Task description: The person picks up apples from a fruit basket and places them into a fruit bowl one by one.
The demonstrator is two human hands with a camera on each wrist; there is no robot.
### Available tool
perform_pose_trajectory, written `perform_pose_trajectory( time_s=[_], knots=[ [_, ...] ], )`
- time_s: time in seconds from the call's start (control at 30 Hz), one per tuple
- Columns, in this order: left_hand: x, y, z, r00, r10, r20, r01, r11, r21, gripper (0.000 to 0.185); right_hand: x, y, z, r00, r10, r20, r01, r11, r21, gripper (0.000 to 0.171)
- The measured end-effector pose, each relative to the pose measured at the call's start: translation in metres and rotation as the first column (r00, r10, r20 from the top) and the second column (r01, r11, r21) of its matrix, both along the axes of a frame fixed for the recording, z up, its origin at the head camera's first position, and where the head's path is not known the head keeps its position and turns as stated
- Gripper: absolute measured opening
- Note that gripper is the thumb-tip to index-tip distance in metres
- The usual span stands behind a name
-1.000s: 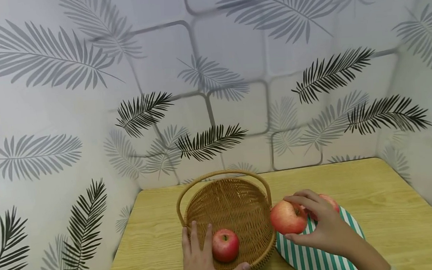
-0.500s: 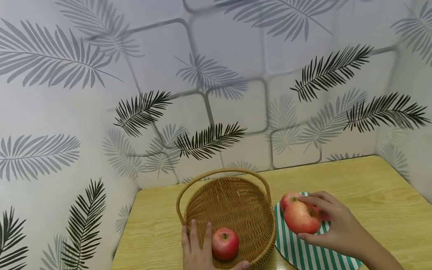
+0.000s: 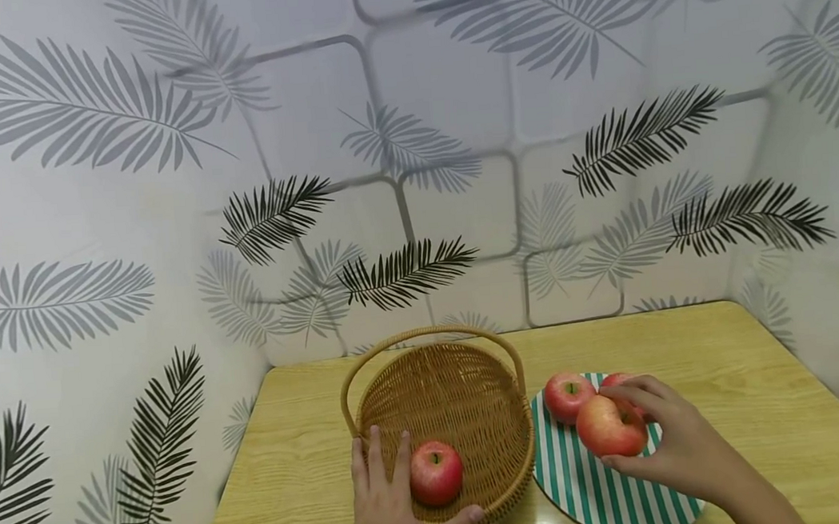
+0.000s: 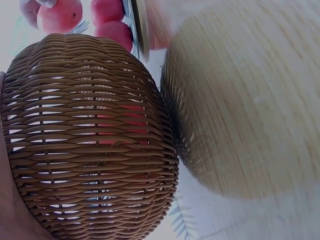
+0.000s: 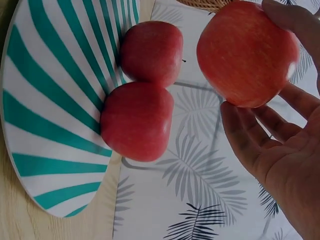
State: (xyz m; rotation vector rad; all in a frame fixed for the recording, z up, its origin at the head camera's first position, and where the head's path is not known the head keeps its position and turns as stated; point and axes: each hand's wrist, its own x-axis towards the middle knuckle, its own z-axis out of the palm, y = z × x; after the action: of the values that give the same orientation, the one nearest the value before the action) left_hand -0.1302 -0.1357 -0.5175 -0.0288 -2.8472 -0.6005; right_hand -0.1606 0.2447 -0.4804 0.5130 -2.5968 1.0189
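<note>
My right hand [image 3: 671, 439] pinches a red-yellow apple [image 3: 610, 427] between thumb and fingers, over a round green-and-white striped board [image 3: 584, 484]. In the right wrist view, that apple [image 5: 247, 55] is raised off the striped surface [image 5: 55, 115]. Two redder apples, a left one [image 3: 570, 397] and a right one [image 3: 617, 381] partly hidden by the hand, sit together at the board's far side. My left hand [image 3: 394, 496] rests on the near left rim of a wicker basket [image 3: 471, 403], fingers straight and spread. One red apple [image 3: 436, 473] lies inside the basket, beside the index finger.
The basket's arched handle [image 3: 431, 333] stands up at its back. Both the basket and the board rest on a wooden table [image 3: 776, 424]. Leaf-patterned walls [image 3: 460, 211] rise behind and at the sides of the table.
The right hand has carried its apple rightward, away from the basket's rim and over the striped board, uncovering the left red apple there. The left hand and basket have stayed in place.
</note>
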Motion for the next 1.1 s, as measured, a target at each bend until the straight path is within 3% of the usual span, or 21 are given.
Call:
perform_pose_trajectory(
  time_s=[0.33, 0.63, 1.1],
  knots=[
    [0.000, 0.001, 0.002, 1.000, 0.000, 0.001, 0.000, 1.000, 0.005, 0.132, -0.001, 0.014, -0.010, 1.000, -0.017, 0.008, 0.016, 0.996, 0.092, 0.074],
    [0.002, 0.002, 0.005, 1.000, 0.000, 0.001, 0.000, 1.000, 0.019, 0.132, -0.003, 0.018, -0.014, 0.991, -0.049, 0.127, 0.033, 0.992, 0.119, 0.074],
    [0.002, 0.001, 0.004, 1.000, -0.001, 0.009, 0.001, 1.000, 0.017, 0.132, -0.004, 0.024, -0.025, 0.983, -0.062, 0.170, 0.029, 0.982, 0.187, 0.073]
  ],
)
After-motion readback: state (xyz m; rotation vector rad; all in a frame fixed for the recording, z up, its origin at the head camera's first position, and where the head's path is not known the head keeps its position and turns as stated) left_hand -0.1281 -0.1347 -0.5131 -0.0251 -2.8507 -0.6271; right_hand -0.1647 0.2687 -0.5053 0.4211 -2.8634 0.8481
